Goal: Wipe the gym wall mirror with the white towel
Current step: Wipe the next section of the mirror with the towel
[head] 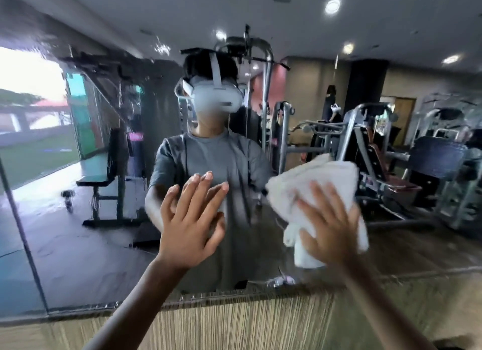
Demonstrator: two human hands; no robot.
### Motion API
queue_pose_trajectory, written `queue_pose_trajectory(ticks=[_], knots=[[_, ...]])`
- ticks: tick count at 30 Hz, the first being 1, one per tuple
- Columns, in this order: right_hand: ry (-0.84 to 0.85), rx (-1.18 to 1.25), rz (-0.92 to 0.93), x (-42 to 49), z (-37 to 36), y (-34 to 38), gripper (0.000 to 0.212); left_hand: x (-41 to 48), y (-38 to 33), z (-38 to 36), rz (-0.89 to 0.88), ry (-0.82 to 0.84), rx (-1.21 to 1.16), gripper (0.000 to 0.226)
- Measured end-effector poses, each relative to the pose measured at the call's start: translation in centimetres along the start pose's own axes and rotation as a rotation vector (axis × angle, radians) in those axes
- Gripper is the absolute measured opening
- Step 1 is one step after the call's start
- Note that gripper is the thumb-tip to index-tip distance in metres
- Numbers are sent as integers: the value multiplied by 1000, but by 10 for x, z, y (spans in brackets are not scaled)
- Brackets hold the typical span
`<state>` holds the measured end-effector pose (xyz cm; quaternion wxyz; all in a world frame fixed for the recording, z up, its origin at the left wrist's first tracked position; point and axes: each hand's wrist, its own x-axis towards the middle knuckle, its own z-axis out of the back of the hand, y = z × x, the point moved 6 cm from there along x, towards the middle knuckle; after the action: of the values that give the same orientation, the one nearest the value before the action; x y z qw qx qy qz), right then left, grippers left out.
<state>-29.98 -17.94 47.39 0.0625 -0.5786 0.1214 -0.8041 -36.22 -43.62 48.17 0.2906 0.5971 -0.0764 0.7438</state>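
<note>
The gym wall mirror (78, 240) fills most of the head view, streaked with wet smears on its left half. My right hand (328, 227) presses a bunched white towel (307, 185) flat against the glass, right of centre, fingers spread over the cloth. My left hand (191, 216) lies flat on the mirror beside it, fingers apart and holding nothing. In the reflection a person in a grey shirt wears a white headset.
A dark vertical seam (23, 235) divides the mirror panels at the left. Below the glass runs a wood-grain wall panel (247, 321). Weight machines, a bench, ceiling lights and a bright window show only as reflections.
</note>
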Motion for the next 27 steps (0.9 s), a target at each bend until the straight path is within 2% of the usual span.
queue_pose_trajectory(ticks=[3, 5, 7, 9, 11, 13, 15, 18, 20, 22, 24, 26, 27], knots=[[-84, 65, -335, 76, 24, -33, 65, 34, 12, 8, -18, 9, 12, 62], [-113, 100, -361, 128, 35, -21, 66, 68, 14, 16, -20, -17, 19, 63], [-136, 81, -210, 149, 35, 5, 66, 103, 19, 26, 6, -65, 19, 62], [-110, 2, 41, 135, 28, 27, 72, 130, 28, 36, 8, -85, 37, 61], [-72, -78, 315, 113, 23, 20, 82, 150, 44, 45, -34, -75, 91, 62], [-24, -113, 420, 110, 25, -11, 83, 166, 62, 55, -66, -25, 151, 65], [-19, -106, 274, 136, 34, -45, 79, 182, 76, 65, -64, -6, 175, 65], [-77, -3, -160, 201, 55, -71, 67, 209, 79, 74, -39, -44, 146, 63], [-117, 41, -271, 235, 63, -55, 67, 231, 75, 76, -51, -78, 142, 62], [-162, 12, -114, 249, 63, -27, 68, 253, 73, 79, -73, -117, 154, 61], [-146, -62, 232, 239, 57, -7, 69, 271, 78, 86, -89, -150, 174, 60], [-85, -134, 545, 225, 54, -22, 74, 286, 93, 96, -83, -156, 188, 61], [-52, -157, 599, 223, 54, -41, 78, 291, 101, 102, -69, -153, 188, 62]])
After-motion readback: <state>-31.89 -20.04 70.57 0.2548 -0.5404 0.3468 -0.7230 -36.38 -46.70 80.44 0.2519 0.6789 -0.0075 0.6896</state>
